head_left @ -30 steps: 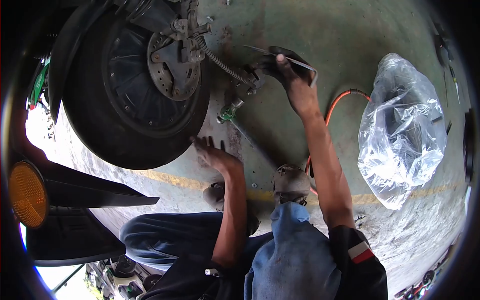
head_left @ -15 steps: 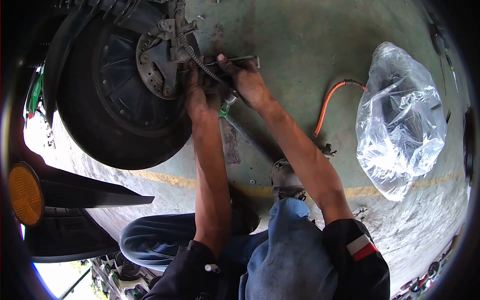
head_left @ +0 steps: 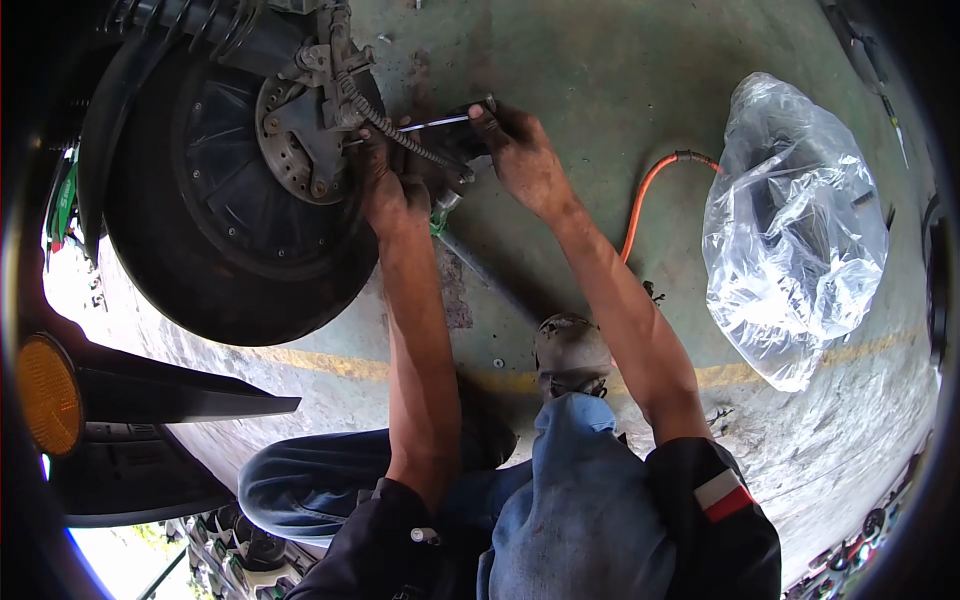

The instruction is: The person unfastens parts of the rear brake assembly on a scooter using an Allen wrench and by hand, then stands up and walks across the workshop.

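My right hand is closed around a thin, shiny L-shaped wrench, whose shaft points left toward the brake area. My left hand is closed at the right side of the brake disc, thumb upward; whatever its fingers grip is hidden. A ribbed black hose runs down past the wrench and between my hands. Dark parts around my fingers are hard to make out. The disc sits on a black wheel hub inside a wide tire.
A clear plastic bag with something dark inside lies on the floor at right. An orange hose curves beside it. My shoe is below a grey bar. A black panel with an amber reflector juts in at left.
My right hand has shifted slightly right and up, and more of the wrench's shiny shaft now shows between my hands. The whole view has shifted a little; my left hand stays by the disc.
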